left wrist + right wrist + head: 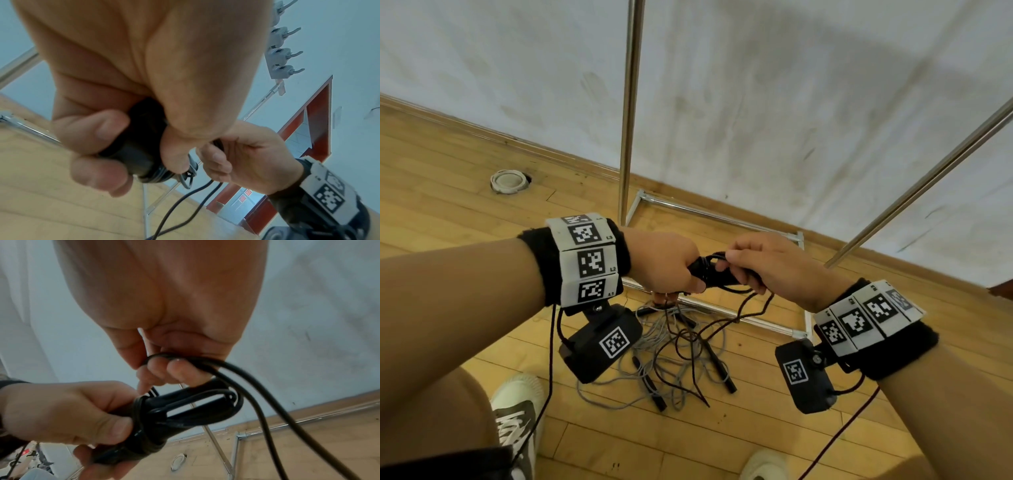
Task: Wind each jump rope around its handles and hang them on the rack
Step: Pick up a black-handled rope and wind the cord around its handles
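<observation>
The person is winding a black jump rope (722,301) around its paired black handles (164,415), held up in the air in front of the rack (629,102), above a tangle of other ropes (674,356) lying on the wooden floor (448,192) just beside the rack's base rail. The left hand (667,263) is gripping the handles, its fingers curled tightly round them. The right hand (767,263) is pinching a loop of the cord between thumb and fingers close to the handles' free end.

This looks like the middle of the first rope's winding: a few turns are sitting on the handles and a long slack length is hanging to the floor. The next move probably calls for carrying that loop round the handles while keeping tension, so the turns do not slip.

The right wrist view is showing the turns bunched against the left thumb; the head view is hiding these behind the hands. Only the left wrist view is showing a row of grey wall hooks (283,53).
</observation>
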Demonstrator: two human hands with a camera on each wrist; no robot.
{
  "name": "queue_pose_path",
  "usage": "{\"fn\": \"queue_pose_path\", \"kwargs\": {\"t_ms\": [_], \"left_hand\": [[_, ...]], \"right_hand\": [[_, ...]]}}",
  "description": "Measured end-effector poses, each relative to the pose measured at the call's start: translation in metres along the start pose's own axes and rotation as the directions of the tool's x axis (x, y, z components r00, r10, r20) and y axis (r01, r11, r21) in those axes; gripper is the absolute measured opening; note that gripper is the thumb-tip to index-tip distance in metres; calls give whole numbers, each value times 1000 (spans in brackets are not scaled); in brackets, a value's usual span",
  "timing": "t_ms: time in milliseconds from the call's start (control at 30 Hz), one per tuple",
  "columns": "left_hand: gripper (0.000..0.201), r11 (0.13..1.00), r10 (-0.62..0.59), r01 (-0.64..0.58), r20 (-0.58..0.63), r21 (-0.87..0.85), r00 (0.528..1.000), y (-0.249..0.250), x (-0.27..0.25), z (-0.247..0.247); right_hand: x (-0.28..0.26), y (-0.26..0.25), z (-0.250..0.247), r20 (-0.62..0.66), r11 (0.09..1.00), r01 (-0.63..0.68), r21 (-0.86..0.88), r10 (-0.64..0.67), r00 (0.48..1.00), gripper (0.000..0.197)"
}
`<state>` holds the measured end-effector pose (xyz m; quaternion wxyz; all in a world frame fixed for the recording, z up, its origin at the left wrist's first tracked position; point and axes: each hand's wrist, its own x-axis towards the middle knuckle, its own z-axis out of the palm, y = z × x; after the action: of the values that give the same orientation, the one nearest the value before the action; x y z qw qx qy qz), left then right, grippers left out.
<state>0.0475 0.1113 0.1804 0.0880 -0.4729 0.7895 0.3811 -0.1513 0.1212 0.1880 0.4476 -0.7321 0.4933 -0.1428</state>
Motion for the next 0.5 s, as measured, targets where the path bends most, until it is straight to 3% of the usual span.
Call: {"fn": "queue_pose_path", "kwargs": {"t_ms": [167, 333, 500], "left_hand": [[23, 999, 3, -8, -146, -36, 989, -4, 6, -6], [14, 975, 111, -167, -323, -149, 940, 0, 0, -22], [20, 939, 162, -259, -376, -224, 912, 5, -12, -34]], "right_hand": [[-3, 2, 3, -5, 995, 55, 83, -55, 998, 17], [-4, 2, 4, -165, 983, 117, 145, -92, 982, 9], [-5, 2, 8, -241, 979, 194, 67, -172, 955, 27]]}}
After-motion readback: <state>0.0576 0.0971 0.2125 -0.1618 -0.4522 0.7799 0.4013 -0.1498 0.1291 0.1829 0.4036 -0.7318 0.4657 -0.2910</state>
